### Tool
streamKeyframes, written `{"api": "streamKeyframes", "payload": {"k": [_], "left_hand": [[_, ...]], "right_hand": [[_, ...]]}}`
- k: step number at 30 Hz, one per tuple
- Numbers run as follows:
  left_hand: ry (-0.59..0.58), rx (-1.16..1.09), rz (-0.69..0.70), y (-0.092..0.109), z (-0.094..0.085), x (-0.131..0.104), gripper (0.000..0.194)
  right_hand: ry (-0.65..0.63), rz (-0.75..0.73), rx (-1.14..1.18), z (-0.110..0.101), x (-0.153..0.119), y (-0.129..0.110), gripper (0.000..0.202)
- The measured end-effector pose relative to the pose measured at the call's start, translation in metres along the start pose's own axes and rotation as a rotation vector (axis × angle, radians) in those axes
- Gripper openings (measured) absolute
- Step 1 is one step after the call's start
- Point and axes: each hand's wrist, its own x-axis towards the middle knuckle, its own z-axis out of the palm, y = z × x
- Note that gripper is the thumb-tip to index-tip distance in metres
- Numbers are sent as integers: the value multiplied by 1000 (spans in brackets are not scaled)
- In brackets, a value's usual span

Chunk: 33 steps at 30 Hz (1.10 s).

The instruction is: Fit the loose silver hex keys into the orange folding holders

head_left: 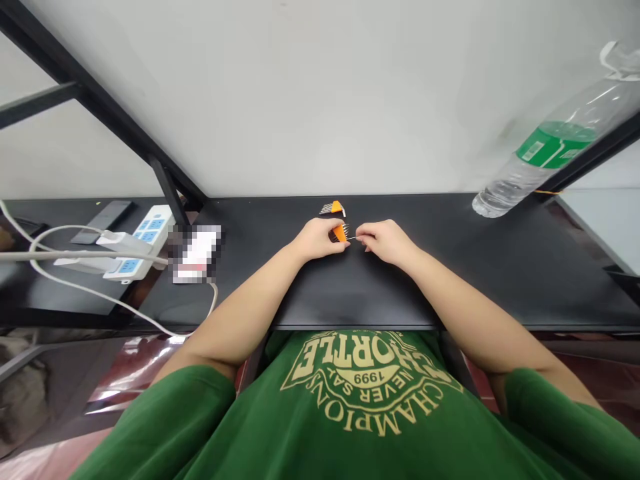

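Note:
My left hand [323, 239] is closed on an orange holder [341, 233] with several short metal tips sticking out of its right side, which looks like a hex key set. My right hand [384, 240] pinches a thin metal key [353, 238], a hex key by its look. The key's left end meets the holder's lower right edge; whether it sits in a slot is too small to tell. Just behind my left hand, a second orange holder [337, 207] lies on the black table with several silver keys pointing left.
The black table [425, 293] meets a white wall at the back. At the left are a white power strip [154, 225] with plugs and cables, a dark phone-like slab [107, 217] and a blurred-out item [197, 253]. A large clear bottle [505, 187] stands at the right.

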Motion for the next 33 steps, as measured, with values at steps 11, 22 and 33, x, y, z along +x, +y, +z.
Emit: {"api": "streamKeyframes", "payload": {"k": [11, 22, 33], "left_hand": [[-2, -1, -11, -2, 1, 0, 30], [-33, -2, 22, 4, 1, -2, 23], [-3, 16, 3, 4, -2, -2, 27]], "right_hand": [[-29, 45, 15, -1, 1, 0, 18], [-55, -100, -147, 14, 0, -12, 15], [-13, 37, 194, 15, 8, 1, 10]]}}
